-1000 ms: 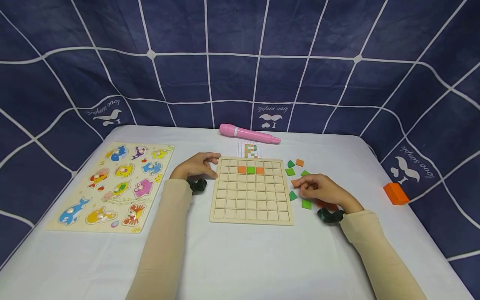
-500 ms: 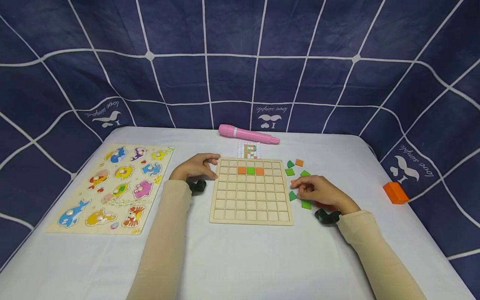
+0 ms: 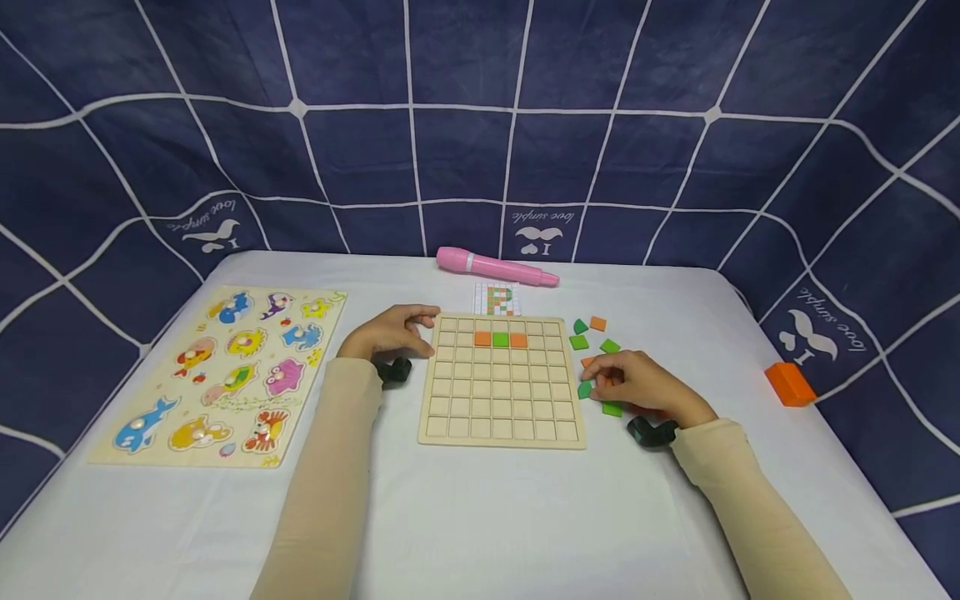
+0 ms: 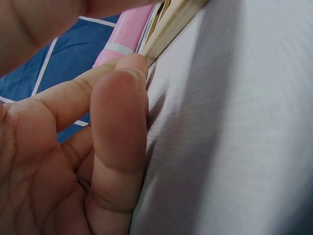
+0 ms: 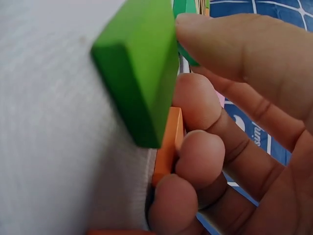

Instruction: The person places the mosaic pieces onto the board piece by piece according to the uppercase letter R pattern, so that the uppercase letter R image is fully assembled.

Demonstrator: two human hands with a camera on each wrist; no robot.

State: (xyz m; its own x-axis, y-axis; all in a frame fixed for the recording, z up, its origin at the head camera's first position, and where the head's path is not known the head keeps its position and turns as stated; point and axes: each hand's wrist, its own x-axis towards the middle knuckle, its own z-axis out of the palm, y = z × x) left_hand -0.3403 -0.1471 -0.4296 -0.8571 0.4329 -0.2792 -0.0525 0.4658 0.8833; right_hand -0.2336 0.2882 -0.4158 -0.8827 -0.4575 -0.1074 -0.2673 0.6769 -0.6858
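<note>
A wooden grid board [image 3: 501,385] lies in the middle of the table, with an orange, a green [image 3: 500,339] and another orange tile side by side in an upper row. At its left edge rests my left hand [image 3: 388,332], index fingertip by the top corner and thumb lower down the side. My right hand [image 3: 641,383] is low over loose tiles right of the board, its fingers loosely bent. The right thumb tip overlaps a dark green rounded tile [image 5: 185,51] in the right wrist view. A light green square tile [image 5: 142,73] and an orange tile [image 5: 168,142] lie near those fingers.
Behind the board are a small pattern card [image 3: 497,299] and a pink microphone-shaped toy [image 3: 497,267]. A sea-animal peg puzzle [image 3: 225,375] lies at the left. An orange block [image 3: 790,384] sits near the right edge. Several more tiles [image 3: 579,342] lie beside the board.
My right hand has shifted slightly left and its thumb has come down beside the dark green tile. The left hand stays at the board's edge.
</note>
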